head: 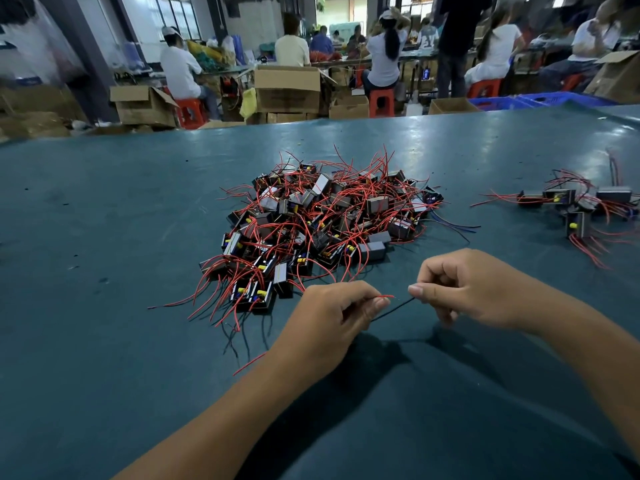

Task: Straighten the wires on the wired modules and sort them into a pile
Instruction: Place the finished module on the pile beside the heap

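Just in front of the big tangled heap of wired modules (pixel 322 223), the left hand (pixel 329 317) pinches a red wire (pixel 384 297) while the right hand (pixel 460 285) pinches the tip of a black wire (pixel 391 310). The module itself is probably hidden under the left palm. Draw each wire slowly outward through the fingertips, keeping tension even, then add it to the small sorted group (pixel 571 206) to the heap's right.

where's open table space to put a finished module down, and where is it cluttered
Bare table lies left of the big pile, and between it and the small pile. The near edge below the hands is free too. The piles themselves are crowded.
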Tool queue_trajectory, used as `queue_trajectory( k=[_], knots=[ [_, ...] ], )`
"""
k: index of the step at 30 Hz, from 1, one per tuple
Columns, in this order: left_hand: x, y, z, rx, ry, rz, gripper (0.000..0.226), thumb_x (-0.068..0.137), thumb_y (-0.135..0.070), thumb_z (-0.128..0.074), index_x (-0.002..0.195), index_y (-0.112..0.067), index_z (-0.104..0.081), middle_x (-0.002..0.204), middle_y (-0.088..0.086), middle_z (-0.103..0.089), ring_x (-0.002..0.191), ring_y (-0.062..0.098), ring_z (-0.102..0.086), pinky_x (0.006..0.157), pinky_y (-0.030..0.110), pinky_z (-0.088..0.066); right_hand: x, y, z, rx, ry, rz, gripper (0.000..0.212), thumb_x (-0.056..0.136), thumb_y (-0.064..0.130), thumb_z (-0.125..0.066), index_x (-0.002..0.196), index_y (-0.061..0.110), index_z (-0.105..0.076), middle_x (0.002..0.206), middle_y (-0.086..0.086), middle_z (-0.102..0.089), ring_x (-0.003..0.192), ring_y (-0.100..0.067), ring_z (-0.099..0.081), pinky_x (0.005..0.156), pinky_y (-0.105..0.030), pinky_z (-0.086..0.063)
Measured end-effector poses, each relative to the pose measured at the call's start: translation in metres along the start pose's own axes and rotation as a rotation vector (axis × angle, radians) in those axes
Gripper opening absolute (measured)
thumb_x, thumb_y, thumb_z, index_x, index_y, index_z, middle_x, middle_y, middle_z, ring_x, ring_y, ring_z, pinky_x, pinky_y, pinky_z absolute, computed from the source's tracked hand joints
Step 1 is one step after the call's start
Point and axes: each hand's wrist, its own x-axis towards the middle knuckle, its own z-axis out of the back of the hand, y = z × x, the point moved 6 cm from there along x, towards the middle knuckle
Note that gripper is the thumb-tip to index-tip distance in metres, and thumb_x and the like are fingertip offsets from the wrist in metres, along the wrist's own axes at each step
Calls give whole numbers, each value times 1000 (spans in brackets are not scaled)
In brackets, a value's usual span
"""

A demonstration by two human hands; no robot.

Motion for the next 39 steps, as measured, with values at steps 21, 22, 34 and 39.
queue_trajectory(
  k=[21, 22, 34, 39],
  knots=[
    [3, -8, -6, 109, 38, -45, 19, 98, -24, -65, 91, -10, -75, 67, -7, -62, 57, 4, -50, 55, 13, -34, -12, 37, 0, -165, -134, 398, 11, 84, 30, -65, 76, 33, -59, 77, 15, -56, 70, -9, -54, 64, -15, -39],
    [3, -7, -6, 106, 42, -42, 19, 98, -24, -65, 91, -10, -75, 67, -8, -61, 57, 1, -49, 55, 12, -33, -12, 37, 0, -156, -133, 396, 11, 84, 30, -65, 75, 33, -59, 76, 15, -56, 70, -10, -54, 63, -15, -39],
    [3, -5, -7, 145, 96, -40, 22, 98, -28, -63, 89, -11, -73, 68, -7, -58, 62, 5, -48, 58, 20, -37, -12, 35, -2, -166, -98, 399, 14, 81, 22, -64, 71, 27, -57, 71, 12, -56, 65, -12, -52, 60, -21, -42],
    [4, -1, -6, 191, 139, -58, 25, 99, -28, -62, 88, -8, -73, 70, 3, -63, 65, 19, -54, 61, 41, -44, -13, 35, -5, -254, -36, 410, 12, 86, 29, -61, 75, 29, -56, 77, 11, -55, 71, -13, -53, 63, -26, -43]
  ],
)
